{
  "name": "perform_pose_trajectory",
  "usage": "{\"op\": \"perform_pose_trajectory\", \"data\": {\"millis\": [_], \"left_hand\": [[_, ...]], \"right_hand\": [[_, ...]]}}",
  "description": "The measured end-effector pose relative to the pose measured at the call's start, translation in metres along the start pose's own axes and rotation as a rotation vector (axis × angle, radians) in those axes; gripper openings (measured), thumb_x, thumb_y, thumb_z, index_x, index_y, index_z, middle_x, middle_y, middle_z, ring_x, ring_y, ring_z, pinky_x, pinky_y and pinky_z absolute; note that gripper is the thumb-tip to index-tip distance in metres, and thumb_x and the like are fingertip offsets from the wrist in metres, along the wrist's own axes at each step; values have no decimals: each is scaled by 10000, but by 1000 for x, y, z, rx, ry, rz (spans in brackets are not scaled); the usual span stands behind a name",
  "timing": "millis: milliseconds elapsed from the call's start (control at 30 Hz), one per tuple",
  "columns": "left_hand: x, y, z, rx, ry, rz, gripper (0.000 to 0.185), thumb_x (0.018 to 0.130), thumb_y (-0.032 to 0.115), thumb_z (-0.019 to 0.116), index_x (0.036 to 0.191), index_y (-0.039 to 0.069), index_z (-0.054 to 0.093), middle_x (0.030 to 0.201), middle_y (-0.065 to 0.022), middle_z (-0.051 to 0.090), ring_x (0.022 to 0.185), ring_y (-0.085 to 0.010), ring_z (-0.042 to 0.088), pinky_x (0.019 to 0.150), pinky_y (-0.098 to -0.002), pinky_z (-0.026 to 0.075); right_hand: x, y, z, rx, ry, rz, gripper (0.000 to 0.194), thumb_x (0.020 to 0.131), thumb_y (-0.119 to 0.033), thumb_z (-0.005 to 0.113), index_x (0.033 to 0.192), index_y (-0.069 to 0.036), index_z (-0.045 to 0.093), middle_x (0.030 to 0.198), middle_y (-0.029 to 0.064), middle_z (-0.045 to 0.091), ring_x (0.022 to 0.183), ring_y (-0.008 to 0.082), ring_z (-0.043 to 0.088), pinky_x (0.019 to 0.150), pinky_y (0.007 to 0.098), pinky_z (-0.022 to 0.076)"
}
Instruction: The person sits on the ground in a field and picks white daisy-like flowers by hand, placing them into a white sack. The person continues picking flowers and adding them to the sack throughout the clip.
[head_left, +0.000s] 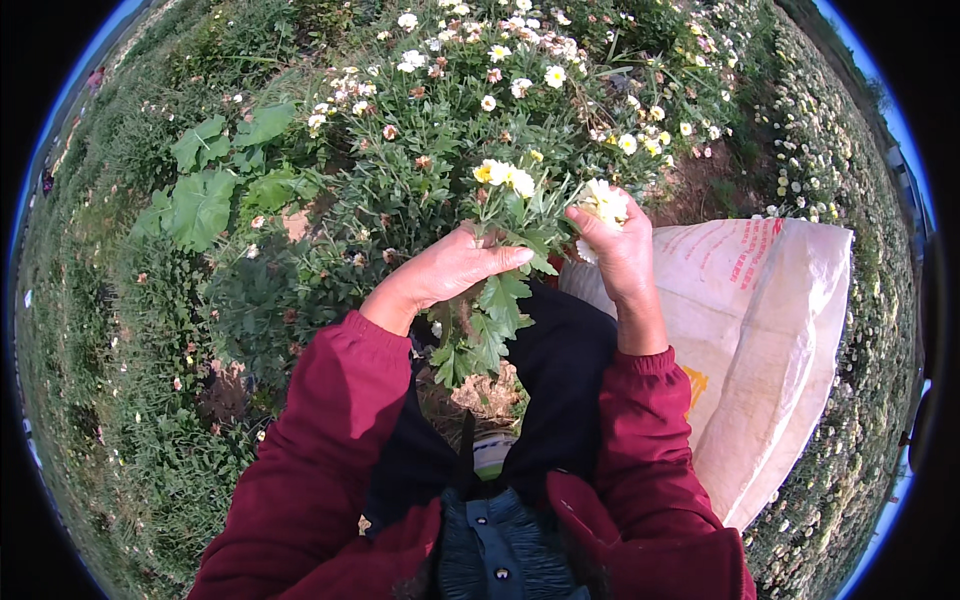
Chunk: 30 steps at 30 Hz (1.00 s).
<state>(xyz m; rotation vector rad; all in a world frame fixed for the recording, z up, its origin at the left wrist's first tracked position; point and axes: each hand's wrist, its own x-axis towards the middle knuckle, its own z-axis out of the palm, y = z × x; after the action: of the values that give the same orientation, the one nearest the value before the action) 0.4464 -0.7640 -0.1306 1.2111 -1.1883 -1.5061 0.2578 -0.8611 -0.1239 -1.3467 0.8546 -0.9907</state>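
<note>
My left hand (469, 262) is closed around leafy green stems, its thumb lying across them. Lobed leaves (499, 304) hang below that hand. Just above it, the bunch bears white and yellow chrysanthemum-like flowers (506, 176). My right hand (621, 244) is slightly to the right and holds several cream-white flower heads (602, 202) between thumb and fingers. Another white bloom (586, 251) shows below its thumb. The fingertips of both hands are partly hidden by leaves and petals.
A large white woven plastic sack (750, 330) with red printing stands right of my right arm. Flowering plants (480, 82) spread ahead, some blooms withered and brown. Broad-leaved plants (202, 202) grow at left. Bare soil (697, 184) shows beyond the sack. Rows of white flowers (806, 127) run along the right.
</note>
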Motion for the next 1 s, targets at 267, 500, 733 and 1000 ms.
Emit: {"op": "perform_pose_trajectory", "data": {"millis": [267,500,733,1000], "left_hand": [[-13,24,-7,286,-219,-170,330,857,211,626,1122,25,561,931,-2,595,875,-99,520,797,-276,443],[-6,10,0,272,-367,-193,436,813,256,678,1151,26,525,1027,-23,578,931,-112,508,811,-295,440],[4,-5,3,242,-338,-104,351,841,298,621,1031,7,577,868,-48,603,802,-132,512,758,-304,438],[15,-19,4,436,345,-33,285,857,222,530,1030,-3,556,771,-161,620,720,-277,588,705,-381,460]], "right_hand": [[11,-11,-22,252,95,3,177,789,-60,659,924,-11,556,750,41,590,556,97,529,453,238,440],[3,-26,-2,84,-237,91,255,755,-89,705,948,-26,551,884,80,653,678,96,582,596,230,488],[6,4,-13,-221,-42,-64,172,728,-34,660,863,-7,557,745,23,610,639,71,544,593,244,456],[-3,-14,-21,249,27,-17,120,767,11,565,887,9,565,843,124,638,601,137,573,507,265,481]]}}
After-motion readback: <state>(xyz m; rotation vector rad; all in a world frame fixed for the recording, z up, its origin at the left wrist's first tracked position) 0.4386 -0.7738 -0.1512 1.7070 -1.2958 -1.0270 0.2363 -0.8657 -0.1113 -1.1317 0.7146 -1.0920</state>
